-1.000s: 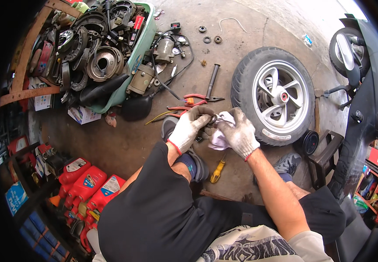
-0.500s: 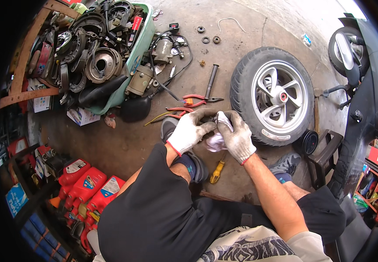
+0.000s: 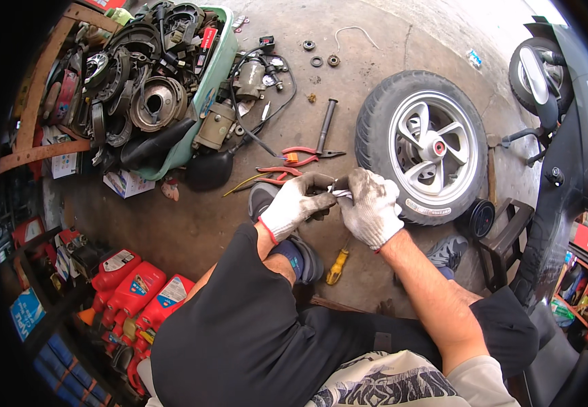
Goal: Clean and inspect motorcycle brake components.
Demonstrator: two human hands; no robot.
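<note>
Both hands wear white knit work gloves with grime-darkened fingers and meet above the floor, between my knees. My left hand (image 3: pixel 295 203) is closed, thumb and fingers pinching a small dark part too hidden to name. Against its fingertips, my right hand (image 3: pixel 373 209) is closed on a whitish cloth (image 3: pixel 342 193), most of which is hidden in the fist. Just beyond the hands lie two red-handled pliers (image 3: pixel 300 155) and a dark metal rod (image 3: pixel 328 125) with a flared end. A yellow-handled screwdriver (image 3: pixel 337 267) rests below them, near my left shoe.
A wheel with a black tyre (image 3: pixel 378 112) lies flat at right, beside a hammer (image 3: pixel 492 175) and a low dark stool (image 3: pixel 509 234). A scooter (image 3: pixel 565 156) stands farther right. A green bin (image 3: pixel 207 102) of greasy parts fills the far left; red bottles (image 3: pixel 134 288) stand nearer.
My right hand has turned over and shifted slightly right, its fist drawing in the cloth that hung below it. The left hand keeps its pinch in nearly the same place.
</note>
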